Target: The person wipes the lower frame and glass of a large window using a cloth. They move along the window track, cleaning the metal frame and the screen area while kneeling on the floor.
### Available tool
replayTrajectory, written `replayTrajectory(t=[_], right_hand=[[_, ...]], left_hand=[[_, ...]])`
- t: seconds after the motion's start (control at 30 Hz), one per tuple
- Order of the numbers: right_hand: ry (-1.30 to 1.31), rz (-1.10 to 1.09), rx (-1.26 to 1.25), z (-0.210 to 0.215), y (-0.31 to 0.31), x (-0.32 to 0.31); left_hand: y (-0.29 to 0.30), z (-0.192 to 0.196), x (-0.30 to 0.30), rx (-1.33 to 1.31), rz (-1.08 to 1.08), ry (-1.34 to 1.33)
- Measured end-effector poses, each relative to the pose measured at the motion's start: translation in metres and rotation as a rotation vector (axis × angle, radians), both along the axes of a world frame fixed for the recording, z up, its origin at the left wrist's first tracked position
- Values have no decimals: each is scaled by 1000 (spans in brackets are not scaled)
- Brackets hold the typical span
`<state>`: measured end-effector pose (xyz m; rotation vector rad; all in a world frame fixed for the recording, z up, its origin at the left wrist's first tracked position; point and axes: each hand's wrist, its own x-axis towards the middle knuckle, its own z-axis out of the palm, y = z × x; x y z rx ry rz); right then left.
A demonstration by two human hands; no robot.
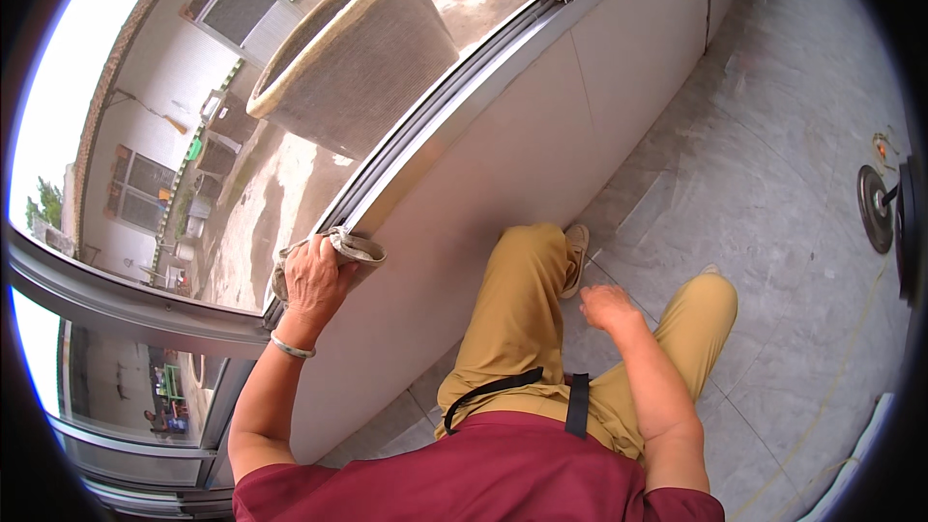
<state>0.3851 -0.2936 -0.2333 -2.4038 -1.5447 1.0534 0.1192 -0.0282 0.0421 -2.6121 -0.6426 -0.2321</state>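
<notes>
Cloth (356,246) fills the left hand (317,278), bunched seemingly to hug the window sill (420,150) beneath; whether the curled right hand (609,307) holds anything is unclear.

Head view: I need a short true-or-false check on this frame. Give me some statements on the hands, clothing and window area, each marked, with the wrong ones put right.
1. The left hand holds a cloth at the window frame. True.
2. Both hands are on the cloth. False: the right hand is apart from it.
3. A pale bracelet circles the left wrist. True.
4. The large ribbed pot stands indoors. False: it stands outside, beyond the window frame.
5. The trousers are black. False: they are tan.
6. The shirt is dark red. True.
</notes>
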Motion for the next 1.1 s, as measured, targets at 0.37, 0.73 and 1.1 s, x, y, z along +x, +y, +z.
replayTrajectory(t=[0.37, 0.73, 1.1], right_hand=[[-43, 33, 11, 0, -1, -1], [-57, 33, 54, -1, 4, -9], [-74, 21, 72, -3, 4, -13]], left_hand=[[6, -9, 71, 5, -36, -50], [7, -1, 112, -12, -68, 0], [9, -6, 177, -6, -99, -28]])
